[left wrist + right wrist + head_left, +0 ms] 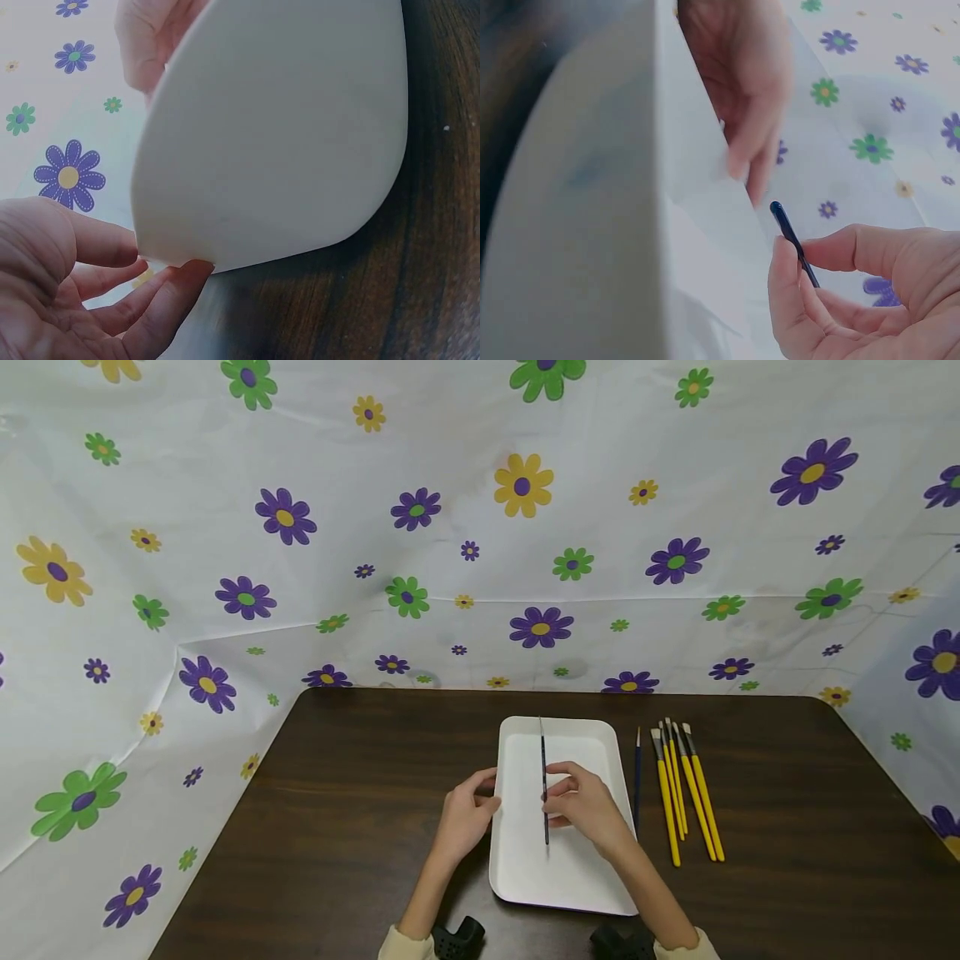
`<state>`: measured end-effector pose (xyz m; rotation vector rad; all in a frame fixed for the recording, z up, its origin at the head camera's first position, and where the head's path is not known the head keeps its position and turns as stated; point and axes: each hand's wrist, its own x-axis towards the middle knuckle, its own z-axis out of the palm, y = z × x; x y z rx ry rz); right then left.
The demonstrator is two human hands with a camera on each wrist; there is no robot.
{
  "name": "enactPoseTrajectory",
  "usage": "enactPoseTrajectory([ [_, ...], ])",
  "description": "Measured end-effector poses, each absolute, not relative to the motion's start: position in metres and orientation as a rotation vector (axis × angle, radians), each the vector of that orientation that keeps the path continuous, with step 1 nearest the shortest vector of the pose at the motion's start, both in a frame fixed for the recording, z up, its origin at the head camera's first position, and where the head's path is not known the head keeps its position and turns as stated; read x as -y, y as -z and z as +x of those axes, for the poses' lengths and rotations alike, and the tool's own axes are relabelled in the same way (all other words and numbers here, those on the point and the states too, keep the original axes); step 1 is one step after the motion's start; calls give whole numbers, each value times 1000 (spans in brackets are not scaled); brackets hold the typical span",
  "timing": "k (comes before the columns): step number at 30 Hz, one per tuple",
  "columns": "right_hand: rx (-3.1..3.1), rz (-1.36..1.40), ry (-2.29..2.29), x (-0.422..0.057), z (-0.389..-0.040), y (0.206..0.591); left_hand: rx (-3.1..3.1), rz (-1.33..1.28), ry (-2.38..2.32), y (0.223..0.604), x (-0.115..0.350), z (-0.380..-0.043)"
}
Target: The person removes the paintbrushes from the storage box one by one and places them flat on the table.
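Note:
A thin dark paintbrush (544, 777) stands out over the white tray (517, 868), bristle end toward the far side. My right hand (587, 806) pinches it between thumb and fingers, and in the right wrist view the dark handle end of the paintbrush (784, 222) sticks out past the fingertips. At the tray's left edge, my left hand (463, 814) grips the rim. The left wrist view has the left hand's thumb and fingers (172, 300) at a rounded stretch of the tray (270, 150).
Right of the tray, another dark paintbrush (637, 777) lies on the brown table (337, 802). Farther right are several yellow-handled paintbrushes (665, 802), side by side. A white cloth with printed flowers (450, 543) hangs behind the table.

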<state>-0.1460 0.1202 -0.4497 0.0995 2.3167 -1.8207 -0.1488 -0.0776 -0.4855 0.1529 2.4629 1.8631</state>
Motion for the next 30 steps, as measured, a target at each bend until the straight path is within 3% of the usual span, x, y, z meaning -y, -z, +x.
enactPoseTrajectory([
  [30,-2482,209,1826,-188,-155,434,-2450,180,-1887,486,79,-147],
])
